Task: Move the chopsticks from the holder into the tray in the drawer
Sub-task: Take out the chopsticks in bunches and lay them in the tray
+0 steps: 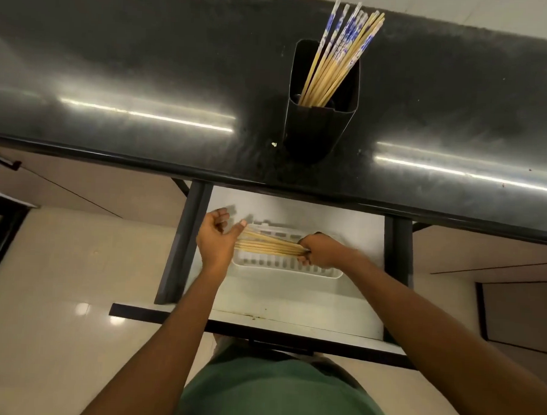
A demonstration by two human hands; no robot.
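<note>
Hands met over the open drawer point(293, 299), which stood pulled out from beneath the front edge of the black desk point(146, 76). The right hand point(322, 251) was closed in a fist round one end of a bundle of chopsticks point(270, 245), holding it crosswise just above the white slotted tray point(282, 269). The left hand point(217, 239) met the other end of the bundle with its palm, thumb stretched along the top of the sticks and fingers loosely curled, gripping nothing. The sticks fanned out slightly towards the left hand. Whether any stick touched the tray could not be told from the head view. The tray lay on the drawer's pale bottom, towards the back and close to the desk's front edge.

On the desk a dark, square-sided holder point(316, 130) stood upright near the front edge, directly behind the drawer. The remaining chopsticks point(338, 59) leaned together towards the holder's right side, pale wooden tips down inside it. Most showed blue-and-white patterned upper ends, while a few were plain wood to the top. Long streaks of light lay across the desk to either side of the holder. A green shirt point(273, 395) filled the bottom of the view, and a pale tiled floor point(58, 292) showed to the left of the drawer.
</note>
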